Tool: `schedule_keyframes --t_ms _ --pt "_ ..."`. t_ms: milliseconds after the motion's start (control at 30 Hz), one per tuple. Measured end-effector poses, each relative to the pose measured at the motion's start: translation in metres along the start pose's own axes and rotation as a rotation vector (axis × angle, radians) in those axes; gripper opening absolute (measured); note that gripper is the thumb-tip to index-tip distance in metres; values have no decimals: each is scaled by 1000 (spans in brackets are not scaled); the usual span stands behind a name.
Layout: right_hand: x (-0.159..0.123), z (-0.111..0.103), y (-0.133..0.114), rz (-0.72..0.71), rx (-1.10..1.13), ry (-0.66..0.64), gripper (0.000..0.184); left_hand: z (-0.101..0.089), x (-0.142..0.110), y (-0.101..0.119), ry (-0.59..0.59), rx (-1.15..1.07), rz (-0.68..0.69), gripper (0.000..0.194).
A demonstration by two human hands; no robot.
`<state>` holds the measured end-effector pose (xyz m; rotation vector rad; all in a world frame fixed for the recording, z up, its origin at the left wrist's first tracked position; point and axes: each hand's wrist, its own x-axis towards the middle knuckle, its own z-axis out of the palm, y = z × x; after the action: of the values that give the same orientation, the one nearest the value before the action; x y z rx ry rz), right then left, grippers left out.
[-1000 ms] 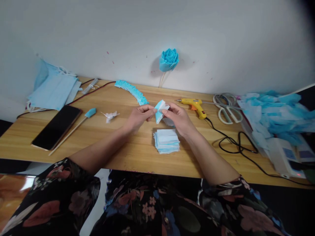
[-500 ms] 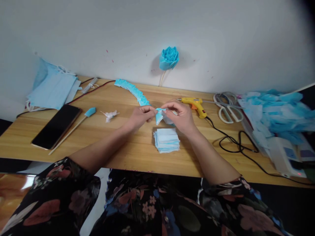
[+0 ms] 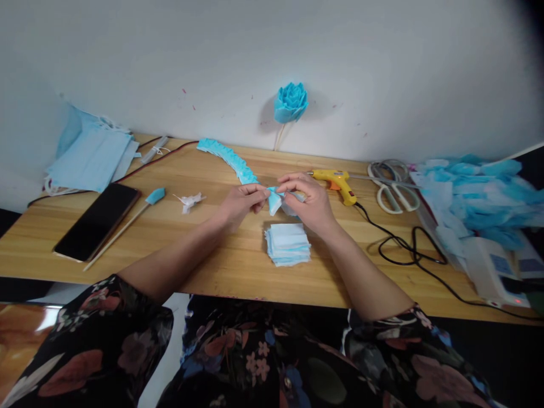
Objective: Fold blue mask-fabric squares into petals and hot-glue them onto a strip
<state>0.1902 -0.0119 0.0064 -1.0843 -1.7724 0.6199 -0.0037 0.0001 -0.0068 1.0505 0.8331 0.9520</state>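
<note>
Between my two hands is a small blue-and-white piece of mask fabric [image 3: 274, 203], partly folded. My left hand [image 3: 244, 204] pinches its left corner between thumb and fingertips. On the other side my right hand [image 3: 308, 201] grips the upper right part with thumb and index finger; its fingers hide some of the cloth. Just below lies a stack of cut fabric squares [image 3: 288, 245]. A curved row of folded blue petals [image 3: 227, 158] runs from behind my left hand toward the wall.
A yellow glue gun [image 3: 335, 180], scissors [image 3: 395, 192] and a heap of blue scraps [image 3: 488, 195] lie to the right. A finished blue flower [image 3: 291, 103] stands by the wall. Leftward are a phone [image 3: 97, 222], a blue-tipped stick [image 3: 123, 233] and face masks [image 3: 91, 150].
My right hand has brought the upper edge of the fabric down and over, so the piece looks smaller and more folded. My left hand stays nearly in place.
</note>
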Motion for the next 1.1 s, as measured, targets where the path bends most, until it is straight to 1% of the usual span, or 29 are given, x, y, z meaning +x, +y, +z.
schedule_keyframes --t_ms 100,133,200,300,367,433,567,667,767,933,1033,1100 --pt "-1 -1 0 111 98 9 14 0 1 -1 15 43 2 30" --pt "-1 -1 0 161 152 16 17 1 1 -1 21 64 9 31" --pt "-1 -1 0 250 278 22 32 1 1 -1 23 98 27 33" --pt "0 1 -1 325 427 -20 48 3 0 1 20 127 45 33" --pt "-1 3 -1 353 448 -58 56 4 -2 2 18 149 51 33" --pt "-2 5 0 364 414 -76 58 4 -3 3 5 175 59 33" --pt "-5 9 0 337 291 -57 45 6 -4 4 -19 221 65 34" --pt "-5 9 0 308 229 -48 40 6 -4 4 -6 232 51 34" --pt "-5 8 0 287 219 -52 38 6 -3 3 23 234 58 35" --pt "-4 6 -2 319 255 -37 25 6 -2 3 71 240 74 37" --pt "-2 5 -5 269 201 2 14 6 -1 3 87 233 56 40" --pt "-1 4 -6 221 164 24 11 6 -1 3 90 222 42 42"
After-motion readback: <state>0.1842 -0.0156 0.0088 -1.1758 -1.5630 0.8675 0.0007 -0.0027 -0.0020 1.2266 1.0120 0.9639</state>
